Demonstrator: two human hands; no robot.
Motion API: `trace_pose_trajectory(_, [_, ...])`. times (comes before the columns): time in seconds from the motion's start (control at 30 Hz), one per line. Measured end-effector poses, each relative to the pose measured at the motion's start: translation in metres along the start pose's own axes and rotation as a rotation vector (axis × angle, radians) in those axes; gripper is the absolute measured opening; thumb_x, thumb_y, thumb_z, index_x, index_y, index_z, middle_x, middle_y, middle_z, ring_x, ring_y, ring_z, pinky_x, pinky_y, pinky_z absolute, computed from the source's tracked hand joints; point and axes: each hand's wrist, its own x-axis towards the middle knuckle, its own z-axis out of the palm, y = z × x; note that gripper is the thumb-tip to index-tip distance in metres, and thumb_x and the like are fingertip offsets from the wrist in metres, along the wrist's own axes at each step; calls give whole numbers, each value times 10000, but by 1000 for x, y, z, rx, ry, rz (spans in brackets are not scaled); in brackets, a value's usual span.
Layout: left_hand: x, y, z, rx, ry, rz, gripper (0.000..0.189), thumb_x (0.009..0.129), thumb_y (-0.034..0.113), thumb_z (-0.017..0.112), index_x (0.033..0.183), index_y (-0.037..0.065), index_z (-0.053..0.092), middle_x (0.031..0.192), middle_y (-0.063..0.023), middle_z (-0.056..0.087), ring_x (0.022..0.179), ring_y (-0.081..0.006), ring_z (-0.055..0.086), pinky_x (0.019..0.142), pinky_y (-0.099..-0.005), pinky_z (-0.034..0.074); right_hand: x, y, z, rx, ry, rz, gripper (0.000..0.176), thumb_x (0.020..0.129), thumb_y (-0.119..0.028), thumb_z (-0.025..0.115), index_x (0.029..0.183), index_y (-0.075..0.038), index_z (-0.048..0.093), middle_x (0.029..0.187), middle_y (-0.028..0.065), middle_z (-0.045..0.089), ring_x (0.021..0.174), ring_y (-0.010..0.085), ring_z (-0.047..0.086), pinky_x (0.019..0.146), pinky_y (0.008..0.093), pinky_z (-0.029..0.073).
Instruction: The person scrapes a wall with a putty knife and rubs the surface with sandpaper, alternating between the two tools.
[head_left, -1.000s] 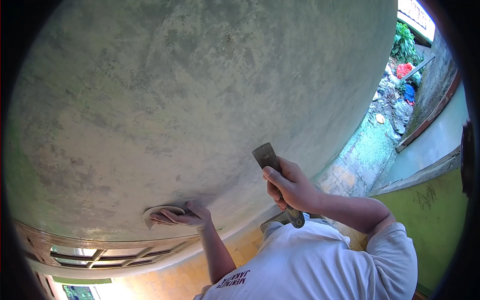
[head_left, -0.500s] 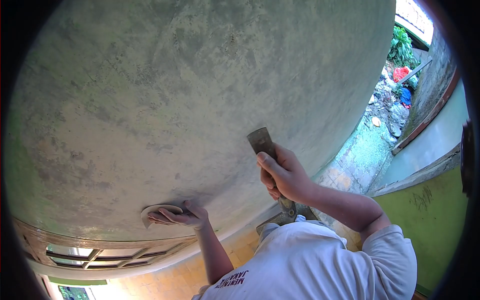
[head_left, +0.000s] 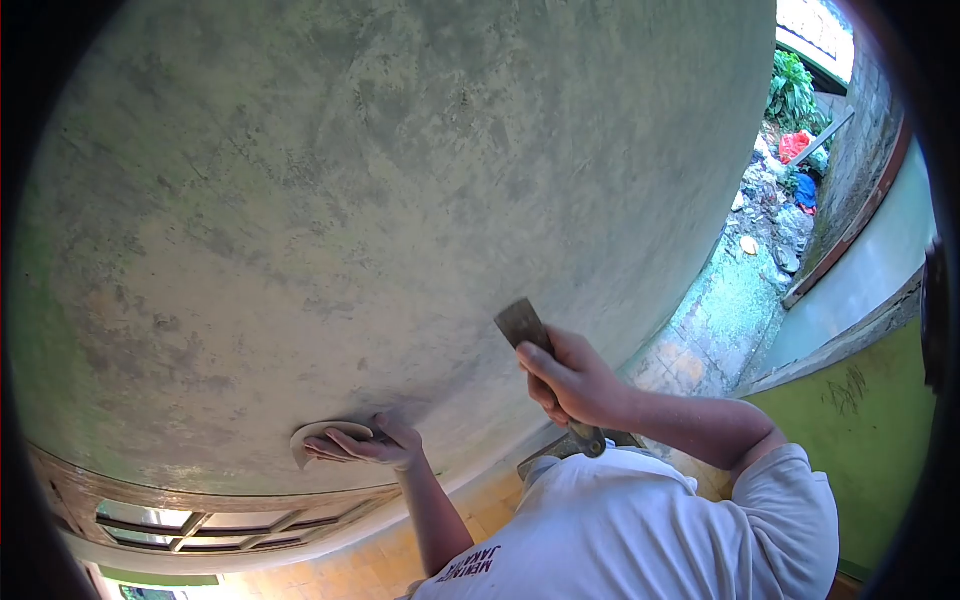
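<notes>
Fingers of my right hand (head_left: 580,382) clench the scraper (head_left: 522,322) by its handle, blade up, probably to leave room for my left hand (head_left: 380,446), outstretched over a pale curved sheet (head_left: 318,428) the wall (head_left: 300,220) backs, its grip too hidden to tell.

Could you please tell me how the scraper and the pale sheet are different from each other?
Colour: the scraper is dark, while the pale sheet is light beige.
Shape: the scraper is long and straight; the pale sheet shows a curved edge.
Hold: the scraper is in the closed right hand; the pale sheet is at the wall, under the left hand with its extended fingers.
Both look thin.
</notes>
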Motion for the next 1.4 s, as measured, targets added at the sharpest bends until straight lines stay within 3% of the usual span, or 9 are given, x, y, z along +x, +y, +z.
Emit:
trace_pose_trajectory(0.1, [-2,0,1,10,-1,-5,638,916,337,469,1404,-11,253,1488,-239,158,1383,-418,116,1082,-593,84,4,3,-5,-44,28,40,295,987,-322,405,860,-57,418,540,2,430,378,71,394,353,241,342])
trace_pose_trajectory(0.2, [-1,0,1,14,4,6,639,918,349,463,1405,-8,254,1486,-241,166,1385,-417,112,1081,-592,86,17,-11,-1,-27,57,-124,298,987,-322,403,859,-54,420,534,2,429,370,74,390,352,240,341])
trace_pose_trajectory(0.37, [-1,0,0,-4,4,-7,633,920,347,458,1407,0,252,1488,-244,162,1386,-414,117,1082,-593,77,0,17,4,24,-52,21,303,977,-342,434,867,-60,418,549,12,440,381,81,408,363,250,376])
trace_pose_trajectory(0.6, [0,1,-1,12,1,-10,625,921,335,462,1405,0,253,1491,-227,175,1387,-407,124,1083,-594,68,7,7,7,64,36,-2,309,987,-334,405,863,-51,415,525,1,421,366,81,390,352,258,358])
trace_pose_trajectory(0.7, [0,1,1,-7,9,-6,620,921,327,464,1408,7,252,1492,-221,179,1389,-400,124,1085,-592,61,-5,15,14,40,-51,61,308,988,-331,402,861,-51,413,525,0,421,364,82,390,353,256,356])
trace_pose_trajectory(0.8, [-1,2,-2,-18,-7,-7,617,920,323,467,1410,16,252,1492,-227,172,1390,-403,119,1085,-591,53,17,-3,4,88,59,-47,298,991,-318,396,866,-48,416,527,-1,425,368,77,396,355,254,355])
trace_pose_trajectory(0.97, [-2,-1,0,-16,11,-18,611,919,321,473,1403,10,268,1491,-231,172,1386,-409,134,1086,-586,51,-2,16,16,33,-23,49,307,979,-350,424,887,-58,420,554,15,448,378,96,424,360,257,370])
trace_pose_trajectory(1.07, [-5,-2,0,-25,10,-29,608,917,319,479,1401,13,275,1493,-230,166,1385,-408,139,1086,-586,53,8,9,16,57,68,87,302,980,-344,425,891,-56,420,558,15,450,387,93,426,362,263,372])
trace_pose_trajectory(1.4, [-2,0,-3,-7,17,-5,615,923,345,480,1397,8,280,1480,-244,195,1379,-417,147,1085,-586,78,20,-9,17,142,-4,-22,324,979,-376,424,863,-74,410,529,5,424,381,89,404,372,261,370])
